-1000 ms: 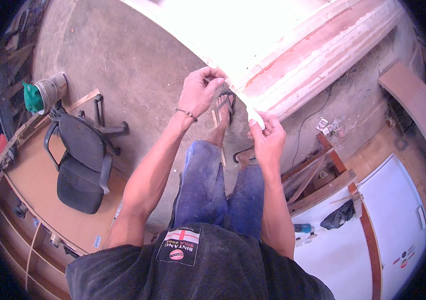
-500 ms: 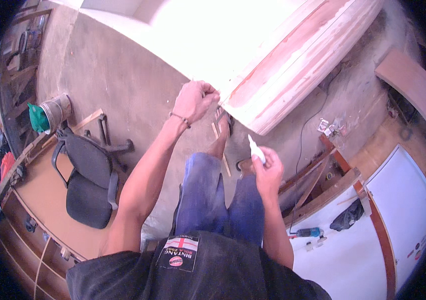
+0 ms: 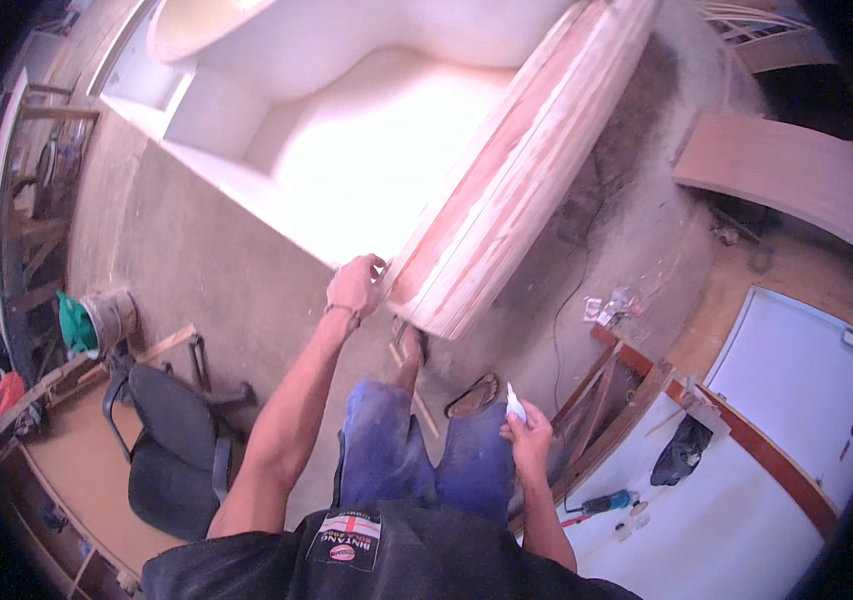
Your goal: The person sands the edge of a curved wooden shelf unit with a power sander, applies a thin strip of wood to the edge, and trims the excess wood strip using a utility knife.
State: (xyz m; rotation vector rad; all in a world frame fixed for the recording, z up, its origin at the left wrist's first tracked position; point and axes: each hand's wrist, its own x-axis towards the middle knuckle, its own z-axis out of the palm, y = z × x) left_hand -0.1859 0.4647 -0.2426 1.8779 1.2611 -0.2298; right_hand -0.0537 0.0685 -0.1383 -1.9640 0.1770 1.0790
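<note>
My left hand point(image 3: 355, 285) is closed at the front corner of a large white moulded structure point(image 3: 212, 190), beside the end of a long pale, pink-streaked wooden strip-built side point(image 3: 487, 200). What its curled fingertips hold is too small to make out. Lower and to the right, my right hand point(image 3: 531, 440) grips a small white squeeze bottle point(image 3: 516, 408) with a narrow pointed nozzle held upward, in front of my right leg.
A black office chair point(image 3: 162, 440) and a bucket point(image 3: 110, 317) with green cloth stand at the left. At the right are a curved plywood panel point(image 3: 767, 170), white boards point(image 3: 787, 390), a wooden frame point(image 3: 597, 400), a power tool point(image 3: 607, 503) and a cable on the floor.
My right hand has pulled the bottle away from the corner, down toward my leg. My left hand stays at the corner. My view has tilted up, showing more of the white structure.
</note>
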